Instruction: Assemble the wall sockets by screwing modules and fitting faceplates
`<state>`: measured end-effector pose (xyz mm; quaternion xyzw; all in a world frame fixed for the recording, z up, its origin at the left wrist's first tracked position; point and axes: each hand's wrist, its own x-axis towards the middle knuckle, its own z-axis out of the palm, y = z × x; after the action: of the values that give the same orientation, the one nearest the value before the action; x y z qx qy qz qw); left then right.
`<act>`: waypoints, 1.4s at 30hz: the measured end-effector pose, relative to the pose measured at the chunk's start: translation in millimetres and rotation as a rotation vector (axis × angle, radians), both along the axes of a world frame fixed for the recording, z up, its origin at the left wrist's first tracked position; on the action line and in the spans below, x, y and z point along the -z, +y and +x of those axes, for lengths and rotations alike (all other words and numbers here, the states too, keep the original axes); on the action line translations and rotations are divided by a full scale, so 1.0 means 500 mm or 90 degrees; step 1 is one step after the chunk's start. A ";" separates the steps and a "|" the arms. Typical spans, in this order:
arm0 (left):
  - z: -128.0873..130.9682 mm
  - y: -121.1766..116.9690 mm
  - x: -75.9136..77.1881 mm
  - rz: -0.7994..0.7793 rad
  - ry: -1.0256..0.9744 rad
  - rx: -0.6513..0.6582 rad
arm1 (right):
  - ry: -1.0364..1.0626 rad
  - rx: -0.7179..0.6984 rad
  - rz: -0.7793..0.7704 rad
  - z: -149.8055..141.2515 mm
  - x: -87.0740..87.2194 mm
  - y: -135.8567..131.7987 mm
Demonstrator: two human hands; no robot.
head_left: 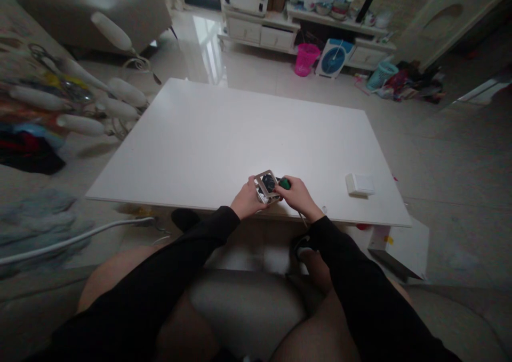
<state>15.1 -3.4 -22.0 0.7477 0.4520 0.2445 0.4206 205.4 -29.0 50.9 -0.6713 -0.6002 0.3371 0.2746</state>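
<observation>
framed piece (269,183): small, squarish; pale frame, dark rounded centre, whitish bits along lower side. was held tilted at near edge of white table (240,133).
left hand (248,200): pinched piece's l. side.
right hand (299,194): curled tight round green handle (285,183), fingertips at piece's r. side.
rod (303,220): thin, showed below r. hand.
white box (360,185): sat on table's r. side, well apart from hands.
pink bin (306,61): stood upright on floor nr blue-&-white fan (335,59); contents prob. too dim to call.
teal basket (382,75): on floor, next to heaped cloth (416,82).
bowls (340,7): grouped on cabinet (245,30) w/ other bits.
</observation>
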 end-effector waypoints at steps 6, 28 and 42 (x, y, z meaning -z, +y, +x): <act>-0.002 0.004 0.006 -0.011 0.009 -0.003 | -0.028 -0.019 -0.008 -0.009 0.009 -0.007; -0.104 0.121 0.025 0.004 0.079 -0.249 | -0.207 -0.003 0.076 0.014 -0.005 0.001; -0.439 0.317 -0.006 -0.090 0.158 -0.586 | -0.183 -0.025 0.093 0.018 0.004 0.003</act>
<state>-204.2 155.0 -19.1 0.4630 0.7984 0.2829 0.2611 214.6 -27.6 48.8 -0.6788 -0.6693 0.1984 0.2277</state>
